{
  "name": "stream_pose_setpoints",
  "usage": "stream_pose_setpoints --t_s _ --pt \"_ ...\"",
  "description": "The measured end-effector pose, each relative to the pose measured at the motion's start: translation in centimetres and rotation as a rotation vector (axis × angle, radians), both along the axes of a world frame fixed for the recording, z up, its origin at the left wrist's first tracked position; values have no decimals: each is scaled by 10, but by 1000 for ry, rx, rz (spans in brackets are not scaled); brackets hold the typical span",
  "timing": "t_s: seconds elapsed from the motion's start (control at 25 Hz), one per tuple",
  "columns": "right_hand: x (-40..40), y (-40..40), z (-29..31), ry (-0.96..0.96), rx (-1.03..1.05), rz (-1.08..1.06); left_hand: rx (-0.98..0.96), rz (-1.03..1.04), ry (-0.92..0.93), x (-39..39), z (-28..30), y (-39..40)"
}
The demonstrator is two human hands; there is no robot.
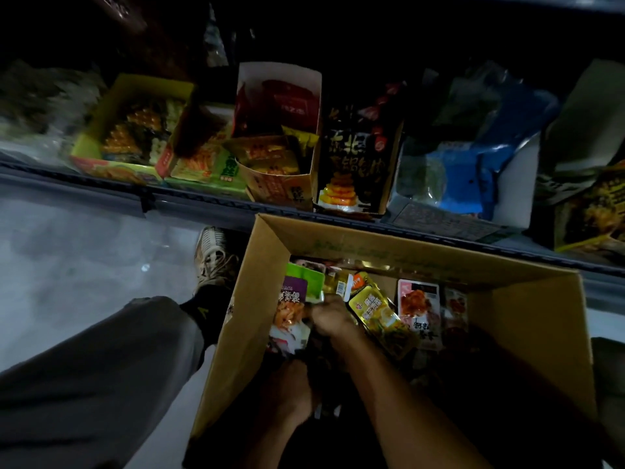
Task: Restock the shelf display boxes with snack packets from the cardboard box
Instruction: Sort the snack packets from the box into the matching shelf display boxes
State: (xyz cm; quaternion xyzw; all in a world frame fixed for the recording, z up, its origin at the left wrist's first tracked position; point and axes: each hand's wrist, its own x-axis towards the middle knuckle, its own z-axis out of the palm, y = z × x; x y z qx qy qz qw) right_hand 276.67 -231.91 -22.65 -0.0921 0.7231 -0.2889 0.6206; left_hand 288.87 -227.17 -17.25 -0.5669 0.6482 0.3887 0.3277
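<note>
Both my hands are down inside the brown cardboard box (527, 319), among loose snack packets. My right hand (329, 318) curls its fingers into the packets by a purple and orange packet (289, 304) and a yellow packet (370, 308). My left hand (291, 390) is lower in the box, in shadow, curled round dark packets (321, 377). A red and white packet (417, 306) lies at the right of the pile. Open display boxes stand on the low shelf beyond the box: a green one (91, 147), a brown one (280, 187) and a black one (355, 157).
Blue and clear bags (473, 164) lie on the shelf at the right beside another dark display box (588, 211). My grey trouser leg (101, 374) and shoe (211, 255) are left of the cardboard box on the pale floor (67, 252).
</note>
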Motion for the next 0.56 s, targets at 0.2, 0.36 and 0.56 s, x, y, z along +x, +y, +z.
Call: stream_pose_setpoints --t_s 0.2,0.36,0.56 --pt "-80 48 67 -23 -110 39 198 -69 122 -20 20 -5" --pt "-134 67 176 -47 -234 109 26 -102 163 -36 78 -22" --pt "-159 80 311 23 -394 180 -113 400 697 -70 217 -54"
